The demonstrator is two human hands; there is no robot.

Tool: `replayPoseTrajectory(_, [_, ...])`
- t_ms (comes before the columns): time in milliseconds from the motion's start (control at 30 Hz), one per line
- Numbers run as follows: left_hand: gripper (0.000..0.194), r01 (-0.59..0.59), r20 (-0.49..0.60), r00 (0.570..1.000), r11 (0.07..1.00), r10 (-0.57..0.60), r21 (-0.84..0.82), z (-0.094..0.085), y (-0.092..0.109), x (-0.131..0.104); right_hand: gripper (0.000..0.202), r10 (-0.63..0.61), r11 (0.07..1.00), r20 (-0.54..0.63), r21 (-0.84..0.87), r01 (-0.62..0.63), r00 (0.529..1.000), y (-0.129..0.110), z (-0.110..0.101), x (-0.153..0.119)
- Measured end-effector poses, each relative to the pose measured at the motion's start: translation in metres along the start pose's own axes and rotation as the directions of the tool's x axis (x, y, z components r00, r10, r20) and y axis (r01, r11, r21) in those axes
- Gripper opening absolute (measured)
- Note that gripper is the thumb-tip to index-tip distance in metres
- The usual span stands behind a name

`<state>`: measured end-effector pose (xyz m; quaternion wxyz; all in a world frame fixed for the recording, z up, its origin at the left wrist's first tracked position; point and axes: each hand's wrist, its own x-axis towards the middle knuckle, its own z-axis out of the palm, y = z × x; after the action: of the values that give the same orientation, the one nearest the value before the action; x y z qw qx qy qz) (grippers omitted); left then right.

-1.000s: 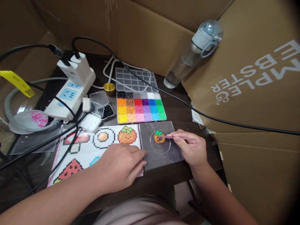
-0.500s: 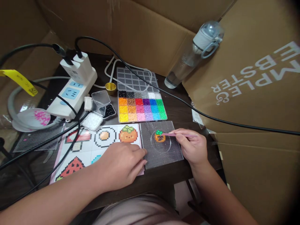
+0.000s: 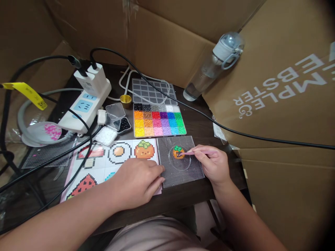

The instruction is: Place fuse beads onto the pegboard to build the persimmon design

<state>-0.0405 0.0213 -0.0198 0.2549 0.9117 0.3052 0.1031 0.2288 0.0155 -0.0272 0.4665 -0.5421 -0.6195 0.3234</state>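
Note:
My right hand [image 3: 213, 164] pinches a pair of slim pink tweezers [image 3: 205, 152], their tip at the dark middle of a small fuse-bead persimmon [image 3: 179, 154]. Orange beads ring this figure, with green leaf beads on top. It sits on a clear pegboard [image 3: 180, 177] marked by a round outline. Whether a bead is in the tip is too small to tell. My left hand [image 3: 140, 179] lies across the printed pattern sheet [image 3: 99, 167], fingers loosely bent, thumb and forefinger apart, fingertips touching the pegboard's left edge. A matching persimmon picture [image 3: 144, 150] shows above that hand.
Behind the pegboard stands a bead box [image 3: 159, 120] sorted by colour. Small cases of white beads [image 3: 106, 136] and black beads [image 3: 124, 124] lie left of it. A power strip [image 3: 86, 108], black cables [image 3: 204, 114], a water bottle [image 3: 209, 71] and cardboard walls [image 3: 282, 118] surround the work.
The tweezers' tip has shifted slightly down and left, from the leaf edge into the persimmon's dark middle. My left hand stays at the pegboard's edge. The camera view has shifted slightly.

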Motion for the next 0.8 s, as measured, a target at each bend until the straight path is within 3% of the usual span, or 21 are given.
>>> replayPoseTrajectory(633, [0.025,0.008,0.013,1.000,1.000,-0.008,0.008,0.000,0.000,-0.001,0.012,0.019,1.000,0.030,0.013,-0.019,0.999,-0.003,0.001,0.001])
replayPoseTrajectory(800, [0.026,0.005,0.003,1.000,1.000,-0.005,0.009,0.000,-0.001,-0.001,0.008,0.052,0.994,-0.039,0.100,-0.048,0.998,0.005,-0.001,0.000])
